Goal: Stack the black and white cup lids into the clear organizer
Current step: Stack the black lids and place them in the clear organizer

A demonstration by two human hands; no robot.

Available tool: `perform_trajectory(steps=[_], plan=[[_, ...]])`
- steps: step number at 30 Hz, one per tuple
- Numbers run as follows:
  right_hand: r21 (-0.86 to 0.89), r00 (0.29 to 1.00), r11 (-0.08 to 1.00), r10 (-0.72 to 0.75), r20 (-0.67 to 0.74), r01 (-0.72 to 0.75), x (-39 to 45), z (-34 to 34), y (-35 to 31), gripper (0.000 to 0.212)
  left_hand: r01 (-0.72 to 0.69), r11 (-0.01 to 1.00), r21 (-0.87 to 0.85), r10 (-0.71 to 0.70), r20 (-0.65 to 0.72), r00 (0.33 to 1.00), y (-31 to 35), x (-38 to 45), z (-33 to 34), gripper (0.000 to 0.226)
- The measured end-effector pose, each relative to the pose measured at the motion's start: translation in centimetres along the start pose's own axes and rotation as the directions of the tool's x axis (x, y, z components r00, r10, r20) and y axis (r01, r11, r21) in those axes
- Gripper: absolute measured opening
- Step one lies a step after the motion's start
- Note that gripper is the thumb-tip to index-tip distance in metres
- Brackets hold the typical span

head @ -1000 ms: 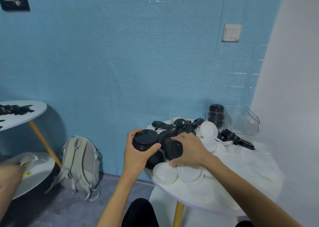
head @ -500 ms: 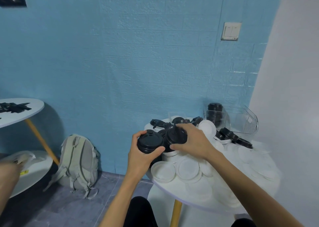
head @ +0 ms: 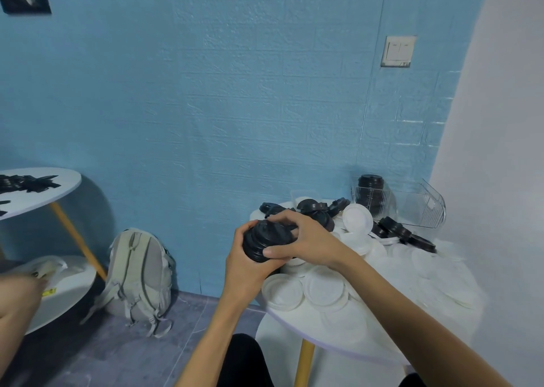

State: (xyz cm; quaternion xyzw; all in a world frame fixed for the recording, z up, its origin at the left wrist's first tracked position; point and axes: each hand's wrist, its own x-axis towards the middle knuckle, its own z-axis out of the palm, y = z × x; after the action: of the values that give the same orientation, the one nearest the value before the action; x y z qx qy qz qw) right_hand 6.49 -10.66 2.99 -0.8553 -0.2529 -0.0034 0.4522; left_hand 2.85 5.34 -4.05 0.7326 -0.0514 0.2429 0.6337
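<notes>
2 hands [head: 247, 266] round 1 lid stack [head: 266, 241]

Black lids [head: 266, 241] stacked (white lids [head: 323, 291] loose) near clear organizer [head: 418, 207].

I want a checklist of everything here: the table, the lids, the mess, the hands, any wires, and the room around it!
Surface: round white table, mostly covered with lids.
Job's things: stack of black lids held in both hands; loose white lids at the near edge; loose black lids further back; clear organizer at the far edge, with black lids stacked in its left part.
Clutter: nothing seen beyond the lids.
Grippers: left hand grips the stack from below; right hand curls over its top.
Cables: nothing seen.
Surroundings: blue wall, light switch, grey backpack on the floor, second white table at left.
</notes>
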Motion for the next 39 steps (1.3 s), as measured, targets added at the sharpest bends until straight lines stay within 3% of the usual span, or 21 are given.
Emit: perform_trajectory(steps=[4, 11, 13, 16, 21, 30, 32, 34, 36, 38, 39], plan=[[0.024, 1.000, 1.000, -0.001, 0.011, 0.001, 0.4, 0.3, -0.2, 0.067, -0.010, 1.000, 0.004, 0.010, 0.002, 1.000, -0.1, 0.0, 0.0, 0.091], [0.034, 0.995, 0.999, 0.027, 0.096, -0.030, 1.0, 0.5, -0.1, 0.068, -0.030, 1.000, 0.006, 0.030, -0.049, 0.998, -0.6, 0.1, -0.4, 0.072], [0.032, 0.998, 0.997, 0.066, 0.006, -0.066, 1.4, -0.2, 0.3, 0.063, -0.015, 1.000, -0.008, 0.014, -0.065, 0.998, -0.7, 0.4, -0.9, 0.071], [-0.216, 0.978, 0.969, 0.074, -0.193, -0.116, 2.0, -1.7, 2.0, 0.050, 0.014, 1.000, -0.026, -0.016, -0.076, 0.997, -1.1, 0.9, -1.6, 0.073], [-0.617, 0.982, 0.764, 0.148, -0.118, -0.189, 1.9, -1.1, 4.5, 0.083, 0.043, 0.998, -0.035, -0.045, -0.074, 0.996, -1.4, 1.1, -1.7, 0.074], [-0.730, 0.976, 0.648, 0.111, -0.188, -0.215, 2.2, 0.0, 4.5, 0.087, 0.061, 0.998, -0.018, -0.062, -0.068, 0.996, -1.7, 0.9, -1.6, 0.075], [-0.702, 0.970, 0.675, 0.086, -0.229, -0.225, 2.2, -0.2, 4.4, 0.085, 0.060, 0.998, -0.016, -0.061, -0.067, 0.996, -1.7, 0.9, -1.6, 0.076], [-0.573, 0.955, 0.785, 0.077, -0.285, -0.234, 2.2, -0.4, 4.1, 0.084, 0.058, 0.998, -0.015, -0.059, -0.063, 0.996, -1.7, 0.8, -1.7, 0.076], [-0.247, 0.935, 0.944, 0.132, -0.330, -0.220, 2.2, -0.9, 3.1, 0.085, 0.053, 0.998, -0.016, -0.054, -0.050, 0.997, -1.5, 0.7, -1.5, 0.074], [0.076, 0.940, 0.977, 0.215, -0.266, -0.202, 2.1, -1.3, 2.0, 0.085, 0.038, 0.999, -0.018, -0.039, -0.022, 0.999, -1.2, 0.5, -1.2, 0.072], [0.148, 0.956, 0.970, 0.220, -0.192, -0.193, 2.0, -1.3, 1.4, 0.081, 0.029, 0.999, -0.017, -0.030, -0.005, 1.000, -1.0, 0.4, -1.0, 0.071]])
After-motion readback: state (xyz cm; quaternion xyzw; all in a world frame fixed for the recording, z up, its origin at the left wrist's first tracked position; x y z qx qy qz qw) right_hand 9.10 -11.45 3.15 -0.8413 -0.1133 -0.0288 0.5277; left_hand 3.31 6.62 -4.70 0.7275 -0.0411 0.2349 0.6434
